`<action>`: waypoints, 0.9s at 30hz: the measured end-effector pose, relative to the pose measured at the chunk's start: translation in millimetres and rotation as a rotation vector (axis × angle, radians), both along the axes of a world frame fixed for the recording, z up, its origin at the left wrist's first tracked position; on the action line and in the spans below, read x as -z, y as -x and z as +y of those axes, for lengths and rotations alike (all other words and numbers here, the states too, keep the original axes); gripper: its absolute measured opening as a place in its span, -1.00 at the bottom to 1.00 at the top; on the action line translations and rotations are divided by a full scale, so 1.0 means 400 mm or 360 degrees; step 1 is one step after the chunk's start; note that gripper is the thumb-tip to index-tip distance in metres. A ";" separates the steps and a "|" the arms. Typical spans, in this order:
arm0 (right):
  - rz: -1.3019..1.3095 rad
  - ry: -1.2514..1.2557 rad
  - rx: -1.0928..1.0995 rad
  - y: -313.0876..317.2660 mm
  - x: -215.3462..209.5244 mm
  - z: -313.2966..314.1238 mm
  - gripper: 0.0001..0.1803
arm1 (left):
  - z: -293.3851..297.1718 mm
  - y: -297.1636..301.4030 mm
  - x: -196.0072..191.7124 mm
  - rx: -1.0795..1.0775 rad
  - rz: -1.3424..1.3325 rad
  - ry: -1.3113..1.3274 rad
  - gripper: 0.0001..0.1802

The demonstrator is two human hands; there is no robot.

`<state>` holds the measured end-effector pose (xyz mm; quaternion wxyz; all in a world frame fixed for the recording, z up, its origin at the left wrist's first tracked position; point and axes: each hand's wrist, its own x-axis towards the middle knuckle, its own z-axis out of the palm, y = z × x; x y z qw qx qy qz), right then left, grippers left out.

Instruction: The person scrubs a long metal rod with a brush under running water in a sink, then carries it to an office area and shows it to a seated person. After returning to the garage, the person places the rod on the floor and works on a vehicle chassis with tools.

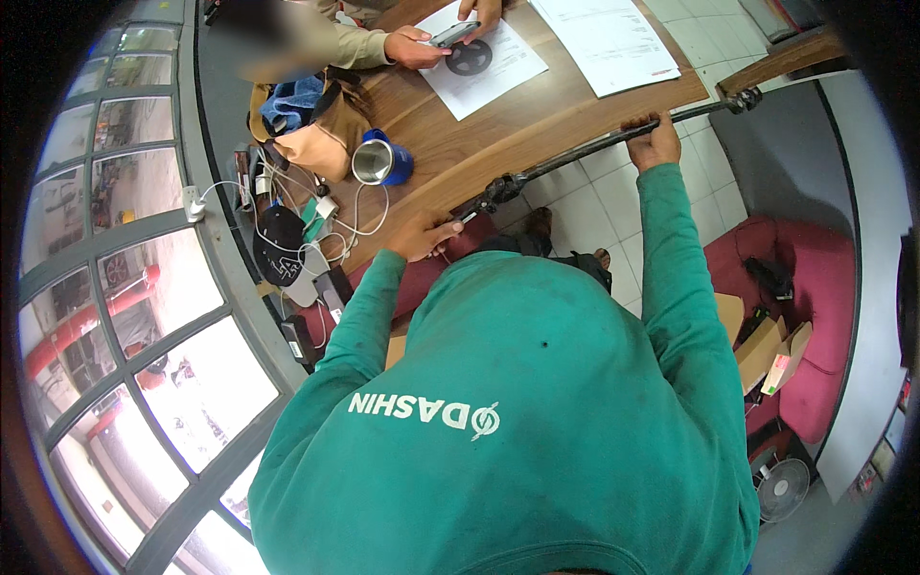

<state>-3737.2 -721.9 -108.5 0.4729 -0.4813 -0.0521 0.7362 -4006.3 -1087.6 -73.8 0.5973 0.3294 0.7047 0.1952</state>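
Note:
A long, dark, greasy metal shaft (580,149) with a knobbly joint at each end runs slantwise from the table's near edge toward the upper right. My left hand (420,236) is closed at its lower left end, beside a short bright metal tip, with the thumb on top. Farther along, my right hand (655,146) wraps round the bare rod, between the two joints. The far joint (743,102) sticks out past my right hand, above the tiled floor. Part of the left end is hidden by my left hand.
On the wooden table (431,158) stand a blue mug (395,165), a tan bag (321,144), tangled cables and a dark cap (280,244). Across it a person holds a phone (454,35) over printed sheets (609,48). At right is a red sofa (819,316) with cardboard boxes.

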 end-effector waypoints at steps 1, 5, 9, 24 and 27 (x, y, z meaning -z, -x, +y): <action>0.0025 -0.0022 -0.0038 -0.002 0.010 0.001 -0.64 | -0.002 -0.005 0.006 0.0048 0.0259 -0.0159 -0.48; 0.0046 -0.0029 -0.0047 0.000 0.017 -0.007 -0.64 | 0.005 -0.009 0.015 0.0118 0.0949 -0.0495 -0.48; -0.0011 -0.0061 -0.0031 0.014 -0.002 -0.017 -0.67 | 0.015 -0.022 -0.011 0.0030 0.1155 -0.0519 -0.52; 0.0029 -0.0089 0.0055 0.020 -0.046 -0.011 -0.81 | 0.036 0.031 -0.029 -0.0149 0.0058 0.0135 -0.17; 0.0046 -0.0090 0.0033 0.020 -0.049 -0.018 -0.80 | 0.026 0.038 -0.008 -0.0185 -0.0378 0.0059 -0.17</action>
